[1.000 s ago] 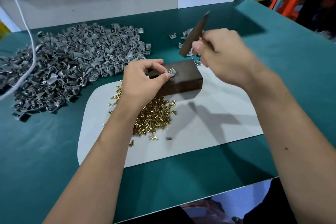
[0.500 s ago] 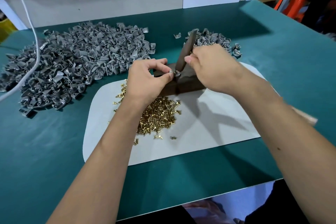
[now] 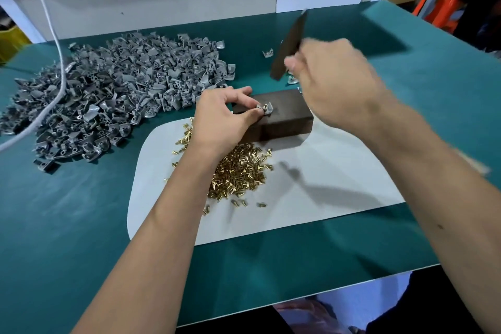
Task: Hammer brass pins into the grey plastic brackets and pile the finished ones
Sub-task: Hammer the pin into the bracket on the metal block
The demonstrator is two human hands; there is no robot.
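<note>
My left hand (image 3: 222,116) pinches a small grey plastic bracket (image 3: 265,109) on top of a dark brown block (image 3: 287,119). My right hand (image 3: 333,81) grips a hammer whose dark head (image 3: 288,49) is raised, blurred, above and behind the block. Loose brass pins (image 3: 238,173) are heaped on a white mat (image 3: 325,184) just in front of the block. A big pile of grey brackets (image 3: 108,95) lies to the left. A few brackets (image 3: 268,53) lie behind the hammer, mostly hidden by my right hand.
The green table top (image 3: 81,225) ends at a front edge near my body. A white cable (image 3: 54,43) hangs over the left bracket pile. White panels stand along the back; orange items (image 3: 444,11) sit off the table at the far right.
The hammer head was down on the bracket half a second ago and is now lifted up and back. My left hand keeps its pinch on the bracket.
</note>
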